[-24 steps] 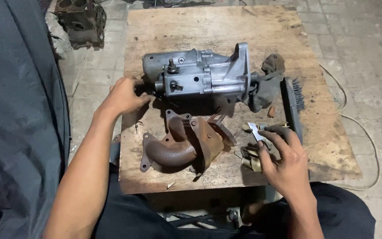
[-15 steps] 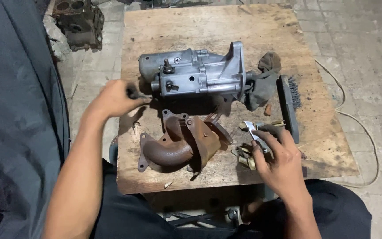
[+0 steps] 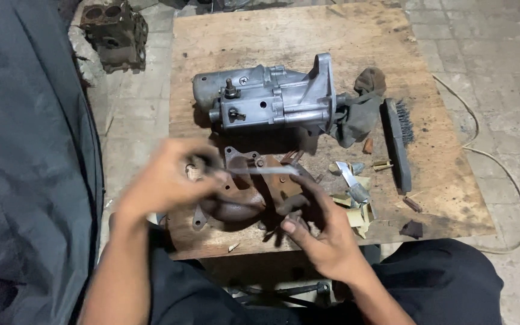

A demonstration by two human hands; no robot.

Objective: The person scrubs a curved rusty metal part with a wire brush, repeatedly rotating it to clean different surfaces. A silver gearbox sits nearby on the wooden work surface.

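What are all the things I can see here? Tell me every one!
wooden board: one, brown, middle, bearing the parts
starter motor: one, silver-grey, lying on its side at the board's middle
rusty pipe fitting: one, brown, near edge of the board, under the hands
rag: one, dark grey, against the motor's right end
wire brush: one, black, right of the rag
paper scraps: several, yellowish, beside the right hand
engine block: one, rusty dark, on the floor, top left
cable: one, pale, on the floor at right
thin strip: one, pale and blurred, between both hands
left hand: one, gripping the strip's left end
right hand: one, fingers curled, at the strip's right end
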